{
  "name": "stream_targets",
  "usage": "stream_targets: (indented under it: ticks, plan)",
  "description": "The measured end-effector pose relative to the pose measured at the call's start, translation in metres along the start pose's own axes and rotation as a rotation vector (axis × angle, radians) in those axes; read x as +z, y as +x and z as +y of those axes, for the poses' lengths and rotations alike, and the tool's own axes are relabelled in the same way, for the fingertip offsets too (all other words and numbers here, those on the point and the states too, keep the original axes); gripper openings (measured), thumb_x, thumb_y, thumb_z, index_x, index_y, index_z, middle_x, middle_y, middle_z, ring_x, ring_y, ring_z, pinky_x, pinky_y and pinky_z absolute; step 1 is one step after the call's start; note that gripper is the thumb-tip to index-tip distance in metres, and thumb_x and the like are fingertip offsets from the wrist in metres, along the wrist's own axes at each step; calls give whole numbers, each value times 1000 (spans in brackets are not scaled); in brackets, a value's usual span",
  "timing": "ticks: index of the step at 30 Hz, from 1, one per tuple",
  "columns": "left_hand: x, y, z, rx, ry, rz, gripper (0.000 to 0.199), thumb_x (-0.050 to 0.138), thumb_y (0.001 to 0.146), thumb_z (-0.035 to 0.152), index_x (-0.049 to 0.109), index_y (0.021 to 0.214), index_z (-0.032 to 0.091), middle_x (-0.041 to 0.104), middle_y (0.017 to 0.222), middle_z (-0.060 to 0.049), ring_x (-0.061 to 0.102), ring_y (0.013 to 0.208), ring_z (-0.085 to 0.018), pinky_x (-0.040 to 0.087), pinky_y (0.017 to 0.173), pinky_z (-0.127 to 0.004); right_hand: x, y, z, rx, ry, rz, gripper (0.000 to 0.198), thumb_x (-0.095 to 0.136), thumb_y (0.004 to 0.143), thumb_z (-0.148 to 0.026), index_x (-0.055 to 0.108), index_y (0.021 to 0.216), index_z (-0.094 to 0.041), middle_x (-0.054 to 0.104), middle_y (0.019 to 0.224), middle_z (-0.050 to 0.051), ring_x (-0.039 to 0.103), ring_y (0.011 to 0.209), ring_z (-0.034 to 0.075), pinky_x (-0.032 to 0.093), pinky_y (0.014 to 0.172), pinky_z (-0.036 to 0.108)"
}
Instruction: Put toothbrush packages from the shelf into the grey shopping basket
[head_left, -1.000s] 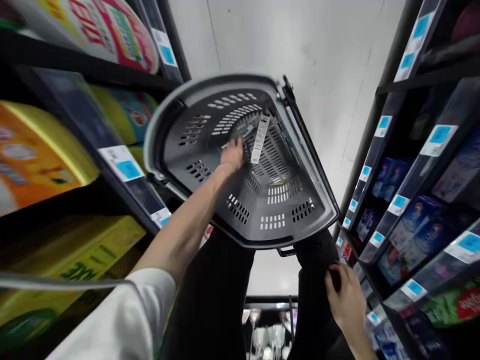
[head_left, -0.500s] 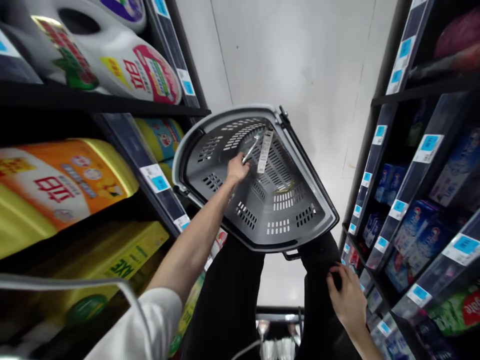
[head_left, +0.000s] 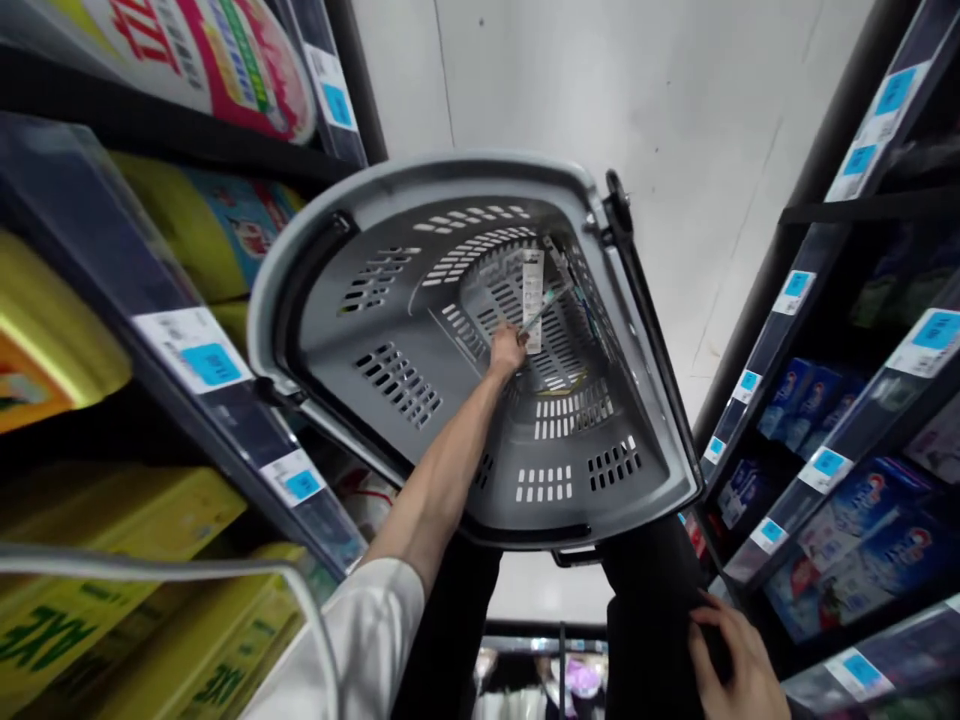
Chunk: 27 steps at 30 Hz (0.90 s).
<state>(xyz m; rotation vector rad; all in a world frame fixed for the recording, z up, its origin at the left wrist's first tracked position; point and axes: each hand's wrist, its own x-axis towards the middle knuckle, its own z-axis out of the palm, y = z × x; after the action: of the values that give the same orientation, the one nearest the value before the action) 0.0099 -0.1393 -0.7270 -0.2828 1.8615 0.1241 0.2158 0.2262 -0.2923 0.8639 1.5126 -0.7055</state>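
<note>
Left hand (head_left: 507,352): my fingers grasp a thin metal utensil (head_left: 546,303) inside the grey basket (head_left: 420,330).
Right hand (head_left: 739,665): fingers curled on my black trouser leg (head_left: 645,620).

Bright even light on the pale floor (head_left: 600,80), dim blurred shelves (head_left: 112,250), edges strongly bowed.

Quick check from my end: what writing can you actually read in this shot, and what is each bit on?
"AXE", green letters on the yellow packs on the low left shelf.
Red lettering on the white jug at top left: cut off and blurred, unreadable.
Blue and white shelf tags: too small to read.
White strip tag in the basket, by the left hand: print too fine.
</note>
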Motion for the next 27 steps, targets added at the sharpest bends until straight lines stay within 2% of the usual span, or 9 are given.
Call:
stream_targets:
  ticks: [2, 4, 8, 13, 16, 19, 23, 27]
  plan:
    - [-3, -10, -3, 5, -32, -41, 13, 61, 85, 10, 73, 90, 8, 67, 110, -19, 60, 112, -30, 43, 107, -41, -2, 3, -5, 3, -14, -8, 35, 51, 95, -54, 72, 100, -27, 70, 124, 6, 67, 114, 30, 57, 92, 45]
    - [-7, -20, -2, 26, -75, -66, 12, 65, 80, 9, 75, 86, 10, 68, 106, -16, 60, 112, -29, 44, 106, -39, -2, 7, -9, 0, -21, -9, 35, 51, 94, -55, 73, 99, -28, 70, 124, 6, 67, 115, 31, 58, 91, 45]
    - [-5, -23, 8, 46, -154, -46, 18, 68, 76, 10, 79, 91, 13, 68, 119, -14, 58, 119, -28, 43, 109, -38, 2, 13, -11, -18, -8, 6, 35, 51, 93, -55, 73, 97, -28, 72, 121, 6, 68, 112, 32, 57, 91, 48]
    - [15, -6, 10, 13, -212, -21, 20, 66, 81, 14, 79, 96, 11, 68, 122, -16, 59, 118, -27, 42, 108, -36, 6, 10, -12, -22, 8, 73, 36, 46, 96, -53, 70, 97, -26, 70, 122, 8, 65, 116, 32, 52, 99, 50]
    - [25, -11, 5, -23, -229, -3, 22, 61, 88, 18, 77, 100, 10, 68, 119, -16, 60, 115, -27, 43, 105, -36, 4, 7, -12, -23, -15, 11, 32, 50, 96, -53, 70, 97, -28, 70, 123, 5, 66, 114, 31, 54, 95, 46]
    - [24, -38, 2, -60, -238, 11, 24, 60, 91, 27, 76, 97, 11, 70, 111, -14, 62, 110, -27, 44, 102, -35, 2, 7, -17, -20, -35, -14, 31, 52, 94, -53, 71, 99, -28, 71, 121, 6, 66, 114, 31, 55, 92, 45]
    - [7, -92, 7, -97, -260, -43, 24, 62, 90, 30, 76, 88, 11, 73, 96, -11, 66, 95, -26, 48, 91, -34, -1, 10, -41, 2, -23, 25, 31, 49, 95, -50, 69, 100, -27, 69, 123, 8, 64, 113, 33, 53, 92, 49]
    - [-22, -142, 25, -93, -328, -150, 19, 69, 82, 26, 77, 85, 10, 75, 85, -11, 69, 89, -28, 51, 83, -34, 5, 29, -82, -180, 134, 97, 30, 50, 97, -46, 67, 104, -23, 67, 124, 10, 58, 120, 33, 46, 105, 55]
